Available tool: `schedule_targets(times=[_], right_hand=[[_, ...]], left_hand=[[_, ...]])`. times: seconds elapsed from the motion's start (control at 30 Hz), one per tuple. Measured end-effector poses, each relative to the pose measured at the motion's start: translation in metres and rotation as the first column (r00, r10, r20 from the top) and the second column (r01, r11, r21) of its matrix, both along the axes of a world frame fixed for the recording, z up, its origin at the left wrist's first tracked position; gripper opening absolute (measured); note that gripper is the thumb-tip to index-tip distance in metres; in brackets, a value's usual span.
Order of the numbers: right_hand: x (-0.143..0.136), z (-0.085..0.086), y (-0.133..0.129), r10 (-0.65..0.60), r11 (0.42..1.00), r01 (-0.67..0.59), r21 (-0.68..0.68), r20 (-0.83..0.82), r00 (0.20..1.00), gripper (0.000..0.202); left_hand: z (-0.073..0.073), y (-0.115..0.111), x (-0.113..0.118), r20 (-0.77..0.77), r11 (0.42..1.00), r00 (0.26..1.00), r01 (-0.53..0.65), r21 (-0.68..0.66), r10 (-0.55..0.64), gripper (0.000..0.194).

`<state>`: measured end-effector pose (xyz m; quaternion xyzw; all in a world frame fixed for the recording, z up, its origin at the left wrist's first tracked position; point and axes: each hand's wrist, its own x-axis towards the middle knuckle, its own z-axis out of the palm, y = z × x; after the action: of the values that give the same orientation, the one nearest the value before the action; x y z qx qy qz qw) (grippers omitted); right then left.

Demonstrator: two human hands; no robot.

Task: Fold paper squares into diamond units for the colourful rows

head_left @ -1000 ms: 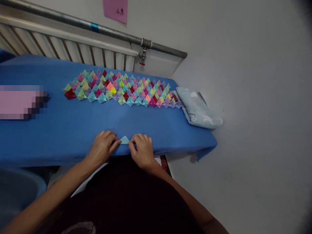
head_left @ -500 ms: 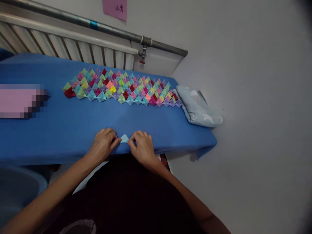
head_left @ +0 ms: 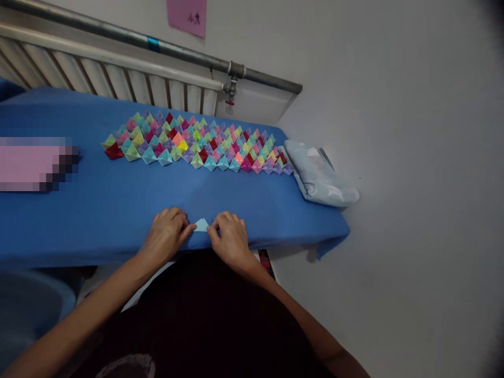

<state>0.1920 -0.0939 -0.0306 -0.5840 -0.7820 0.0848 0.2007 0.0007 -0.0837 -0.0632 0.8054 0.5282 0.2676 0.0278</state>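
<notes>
Between my two hands, near the front edge of the blue-covered table (head_left: 118, 220), is a small light-blue folded paper (head_left: 202, 226), its triangular peak pointing away from me. My left hand (head_left: 167, 228) pinches its left corner between thumb and fingers. The right corner is pinched by my right hand (head_left: 229, 233), fingers curled. My fingertips hide both ends of the paper. Farther back lie rows of many-coloured folded paper boats (head_left: 197, 147), packed close together.
A folded pale grey-blue cloth (head_left: 323, 176) lies at the table's right end. On the left is a blurred pink item (head_left: 31, 164). Behind the table run a radiator (head_left: 118, 79) and a metal pipe (head_left: 189, 52). A blue basin (head_left: 35, 299) stands below left.
The paper's peak now shows slightly separated layers where it looked like a single point before. Both hands keep their pinch and have barely moved.
</notes>
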Motion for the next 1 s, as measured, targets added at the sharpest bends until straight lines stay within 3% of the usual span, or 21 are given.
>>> schedule_targets(times=[0.2, 0.37, 0.43, 0.77, 0.9, 1.0], right_hand=[[0.001, 0.000, 0.000, 0.009, 1.000, -0.009, 0.008, -0.014, 1.000, 0.015], [0.001, 0.002, 0.001, 0.015, 1.000, -0.015, -0.026, -0.001, 1.000, 0.012], [0.002, 0.003, 0.001, 0.017, 0.999, -0.017, -0.041, -0.019, 1.000, 0.013], [0.015, -0.001, 0.001, 0.085, 0.993, -0.101, -0.053, -0.249, 0.965, 0.012], [0.006, 0.006, 0.004, 0.135, 0.988, -0.155, -0.009, -0.438, 0.889, 0.009], [-0.006, 0.007, 0.010, 0.179, 0.973, -0.226, -0.040, -0.485, 0.856, 0.010]], left_hand=[[0.005, -0.006, 0.006, -0.059, 0.998, 0.998, -0.031, 0.048, 0.034, 0.019], [0.009, -0.018, 0.009, -0.202, 0.959, 0.960, 0.228, 0.169, -0.193, 0.033], [0.010, -0.023, 0.007, -0.237, 0.943, 0.944, 0.277, 0.182, -0.231, 0.037], [0.010, -0.030, 0.006, -0.277, 0.962, 0.946, 0.219, 0.163, -0.168, 0.043], [0.010, -0.030, 0.009, -0.277, 0.967, 0.949, 0.200, 0.160, -0.150, 0.043], [0.009, -0.032, 0.008, -0.252, 0.968, 0.957, 0.192, 0.163, -0.147, 0.041]])
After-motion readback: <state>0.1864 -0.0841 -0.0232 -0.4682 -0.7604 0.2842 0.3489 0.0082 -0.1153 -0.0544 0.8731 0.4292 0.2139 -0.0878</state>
